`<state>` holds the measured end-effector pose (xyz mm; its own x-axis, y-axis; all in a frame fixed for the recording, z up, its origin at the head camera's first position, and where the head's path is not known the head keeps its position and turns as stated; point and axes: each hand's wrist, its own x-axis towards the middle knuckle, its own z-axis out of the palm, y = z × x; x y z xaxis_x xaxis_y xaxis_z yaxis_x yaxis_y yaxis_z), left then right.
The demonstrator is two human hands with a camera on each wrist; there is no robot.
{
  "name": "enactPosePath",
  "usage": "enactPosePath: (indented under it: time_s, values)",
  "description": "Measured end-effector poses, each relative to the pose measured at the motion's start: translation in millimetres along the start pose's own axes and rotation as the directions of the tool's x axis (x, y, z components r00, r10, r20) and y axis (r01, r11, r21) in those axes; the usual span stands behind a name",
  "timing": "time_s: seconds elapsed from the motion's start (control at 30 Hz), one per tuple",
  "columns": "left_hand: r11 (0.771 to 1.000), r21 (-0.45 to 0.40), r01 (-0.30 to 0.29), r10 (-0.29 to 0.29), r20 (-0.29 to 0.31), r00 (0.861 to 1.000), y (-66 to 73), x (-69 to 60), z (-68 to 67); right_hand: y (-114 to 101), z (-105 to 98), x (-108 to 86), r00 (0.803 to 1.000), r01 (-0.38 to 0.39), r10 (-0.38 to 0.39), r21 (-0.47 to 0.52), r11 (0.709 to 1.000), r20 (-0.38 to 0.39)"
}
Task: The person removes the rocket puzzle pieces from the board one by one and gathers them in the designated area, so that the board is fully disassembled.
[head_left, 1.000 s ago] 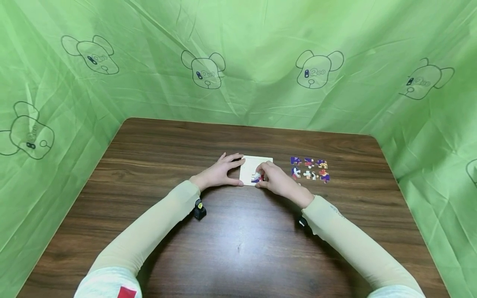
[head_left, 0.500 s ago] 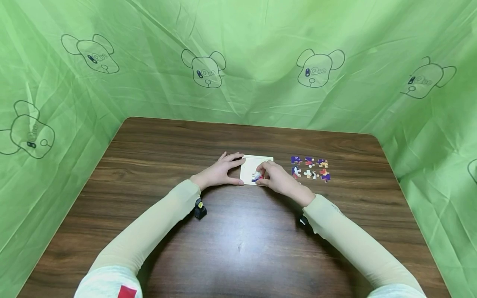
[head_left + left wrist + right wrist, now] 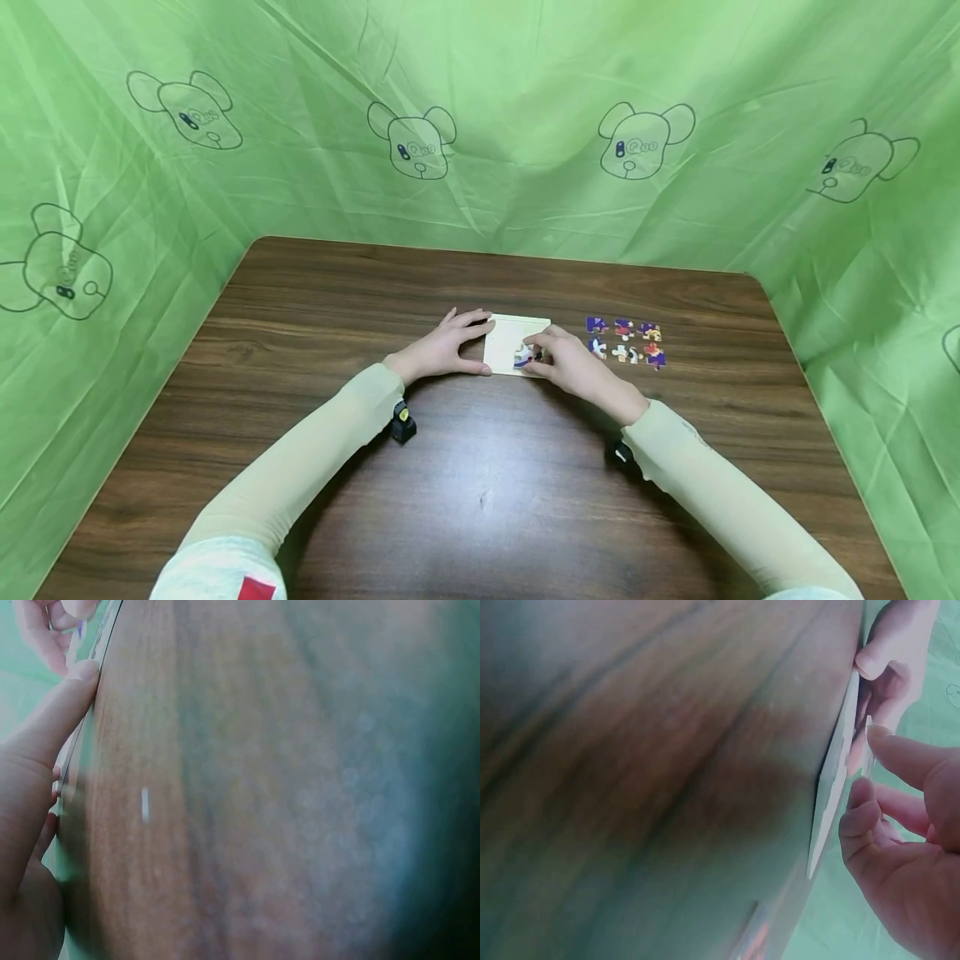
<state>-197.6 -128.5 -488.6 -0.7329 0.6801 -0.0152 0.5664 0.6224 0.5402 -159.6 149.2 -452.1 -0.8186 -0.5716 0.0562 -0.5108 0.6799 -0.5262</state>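
A square, pale puzzle board [image 3: 501, 343] lies on the table in the head view. My left hand [image 3: 442, 346] rests at its left side, fingers spread and fairly straight, thumb at the near left corner and fingertips at the far left corner. Over the board's near right part, my right hand [image 3: 573, 362] pinches a jigsaw piece [image 3: 522, 357], white with purple and red, between thumb and fingers. In the right wrist view this piece [image 3: 868, 750] is seen edge-on, held a little off the board [image 3: 831, 791]. The right hand hides part of the board.
Several loose jigsaw pieces [image 3: 626, 328] in purple, red, yellow and white lie in two rows to the right of the board. The brown wooden table [image 3: 480, 467] is enclosed by green cloth [image 3: 517, 192] at the back and sides.
My right hand has shifted slightly to the right with the jigsaw piece, baring more of it. My left hand and the board have stayed in place.
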Motion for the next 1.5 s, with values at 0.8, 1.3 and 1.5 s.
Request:
enactPosePath:
  time_s: [0.8, 1.3, 1.5]
  values:
    - [1.0, -0.007, -0.009, 0.009, -0.004, 1.0, 0.1, -1.0, 0.8, 34.4, -42.5, -74.6, 0.987, -0.129, 0.127, -0.012, 0.992, -0.096]
    - [1.0, -0.009, -0.017, 0.017, -0.006, 1.0, -1.0, -1.3, 1.5, 66.7, -52.0, -115.2, 0.972, -0.111, 0.097, -0.055, 0.992, -0.215]
    - [1.0, -0.012, -0.012, 0.012, -0.005, 1.0, -1.7, -0.9, 1.7, 75.8, -53.2, -123.6, 0.971, -0.164, 0.152, -0.052, 0.985, -0.184]
